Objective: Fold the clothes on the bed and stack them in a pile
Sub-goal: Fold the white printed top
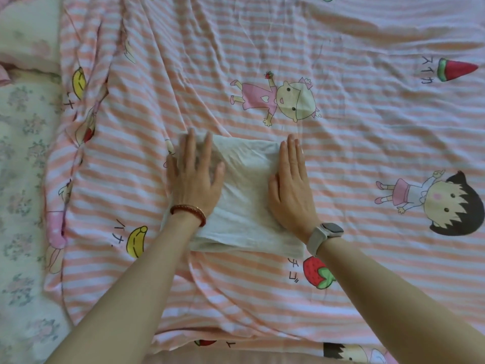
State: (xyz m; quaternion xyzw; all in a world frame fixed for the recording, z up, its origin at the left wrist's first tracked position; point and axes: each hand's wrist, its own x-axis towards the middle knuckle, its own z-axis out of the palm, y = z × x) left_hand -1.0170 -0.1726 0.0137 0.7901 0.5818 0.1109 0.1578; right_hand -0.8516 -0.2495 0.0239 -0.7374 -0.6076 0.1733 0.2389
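A white garment [244, 203], folded into a rough rectangle, lies in the middle of the bed. My left hand [195, 177] presses flat on its left part, fingers spread and straight. My right hand [290, 185] rests flat along its right edge, fingers together and pointing away from me. A red bracelet is on my left wrist and a pale watch on my right wrist. Neither hand grips the cloth.
The garment lies on a wrinkled pink-and-white striped quilt [367, 143] with cartoon prints. A floral sheet [23, 179] and a pillow [26, 32] show at the left. The quilt's near edge [236, 345] runs along the bottom.
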